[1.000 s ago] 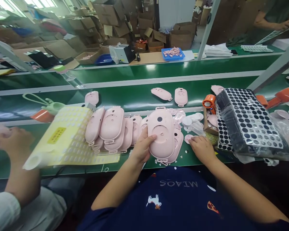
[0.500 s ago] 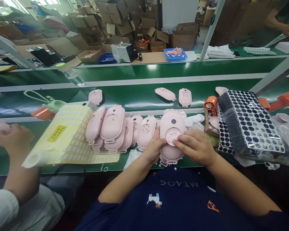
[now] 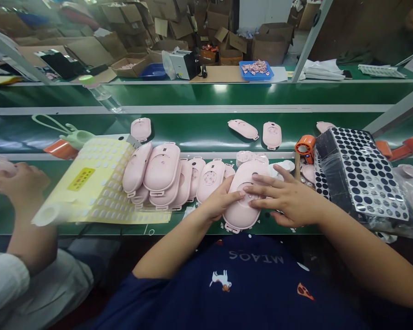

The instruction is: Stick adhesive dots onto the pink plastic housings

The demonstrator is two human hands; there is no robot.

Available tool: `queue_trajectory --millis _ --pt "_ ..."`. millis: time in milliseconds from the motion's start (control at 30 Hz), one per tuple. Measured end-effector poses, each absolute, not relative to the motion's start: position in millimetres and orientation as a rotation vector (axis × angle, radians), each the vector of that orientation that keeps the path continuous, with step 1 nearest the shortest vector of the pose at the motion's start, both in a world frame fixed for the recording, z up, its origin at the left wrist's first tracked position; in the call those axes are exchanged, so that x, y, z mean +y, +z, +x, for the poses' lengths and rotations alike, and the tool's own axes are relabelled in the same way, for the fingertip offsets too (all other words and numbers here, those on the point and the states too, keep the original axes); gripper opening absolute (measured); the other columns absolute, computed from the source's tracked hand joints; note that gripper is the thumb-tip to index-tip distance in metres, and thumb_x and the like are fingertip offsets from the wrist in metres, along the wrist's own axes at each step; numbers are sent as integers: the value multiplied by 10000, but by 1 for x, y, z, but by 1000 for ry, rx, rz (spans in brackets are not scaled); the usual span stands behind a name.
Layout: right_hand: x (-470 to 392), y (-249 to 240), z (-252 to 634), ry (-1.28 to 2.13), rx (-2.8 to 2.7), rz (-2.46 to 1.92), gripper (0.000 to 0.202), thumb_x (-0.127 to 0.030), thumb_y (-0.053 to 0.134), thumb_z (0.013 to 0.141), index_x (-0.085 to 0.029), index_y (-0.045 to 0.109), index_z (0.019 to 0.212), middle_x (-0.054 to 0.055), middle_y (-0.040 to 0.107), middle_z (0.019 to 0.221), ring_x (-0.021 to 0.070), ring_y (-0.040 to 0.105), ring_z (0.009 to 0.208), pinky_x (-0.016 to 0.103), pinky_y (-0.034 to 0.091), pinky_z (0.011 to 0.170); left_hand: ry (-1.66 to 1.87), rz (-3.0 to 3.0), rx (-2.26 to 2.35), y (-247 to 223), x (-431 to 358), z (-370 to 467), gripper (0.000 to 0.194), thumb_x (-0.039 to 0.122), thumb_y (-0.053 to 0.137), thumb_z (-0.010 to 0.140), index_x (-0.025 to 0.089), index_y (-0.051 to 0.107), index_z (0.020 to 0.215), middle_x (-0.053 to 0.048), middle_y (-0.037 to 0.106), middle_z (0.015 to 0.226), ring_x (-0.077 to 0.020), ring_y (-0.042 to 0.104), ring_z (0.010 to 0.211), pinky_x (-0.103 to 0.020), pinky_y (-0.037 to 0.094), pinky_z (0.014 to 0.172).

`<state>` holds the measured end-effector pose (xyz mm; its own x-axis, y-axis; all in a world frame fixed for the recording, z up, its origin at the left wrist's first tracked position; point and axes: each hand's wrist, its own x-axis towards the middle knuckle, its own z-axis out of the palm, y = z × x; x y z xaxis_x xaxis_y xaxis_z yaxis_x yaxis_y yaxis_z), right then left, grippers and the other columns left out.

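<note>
A pink plastic shell (image 3: 241,217), oval with small tabs at its end, lies in front of me, tilted slightly. My left hand (image 3: 219,202) grips its left side, with the thumb at the round recess. Spread fingers of my right hand (image 3: 291,198) rest flat across the shell's middle, over the recess and the round piece there, which they mostly hide. Left of my hands stand more pink shells (image 3: 209,181), some stacked (image 3: 161,167). Just beyond the held shell are clear-looking round pieces (image 3: 249,157) and white ones (image 3: 285,166).
Yellow sticker sheets (image 3: 92,183) lie left, black-dot sheets (image 3: 368,174) right. An orange handheld fan (image 3: 305,146) stands beside a small box. Loose shells (image 3: 271,135) lie farther back. A co-worker's hand (image 3: 27,185) holds a pink part at far left. A bottle (image 3: 103,96) leans behind.
My right hand has gone from pinching the round piece to lying spread over the recess. The shell has tilted a little in my left hand. The view has shifted slightly.
</note>
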<state>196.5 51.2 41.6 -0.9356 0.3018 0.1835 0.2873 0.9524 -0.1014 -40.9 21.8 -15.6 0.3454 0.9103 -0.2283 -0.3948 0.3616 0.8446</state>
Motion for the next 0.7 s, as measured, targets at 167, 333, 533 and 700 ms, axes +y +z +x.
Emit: queue_trajectory --millis 167,333,533,700 --pt "59 33 205 96 -2758 -417 487 -172 534 840 -336 682 1275 -33 644 1433 250 451 1457 575 39 1265 1042 804 837 -13 23 -40 723 377 902 662 207 586 1289 -127 690 1245 -337 663 1127 -440 546 917" --pt "38 16 184 -78 -2412 -712 259 -243 588 933 -336 732 1127 -47 768 1204 232 608 1258 507 199 1227 1234 929 953 -14 12 -25 671 408 874 717 205 580 1284 -124 662 1303 -331 616 1230 -479 485 1054" --pt "21 8 192 -215 -2230 -806 275 -223 657 914 -330 692 1164 -17 756 1224 233 633 1203 495 220 1213 1235 891 977 -14 39 -37 659 364 878 693 194 582 1256 -117 707 1204 -318 672 1116 -468 539 978" --pt "7 -10 212 -69 -2055 -964 175 -157 609 903 -267 677 1019 22 772 1050 213 682 1035 494 332 1159 1356 825 1465 -7 166 -61 455 207 757 834 169 602 1259 -108 710 1154 -254 682 1063 -393 574 921"
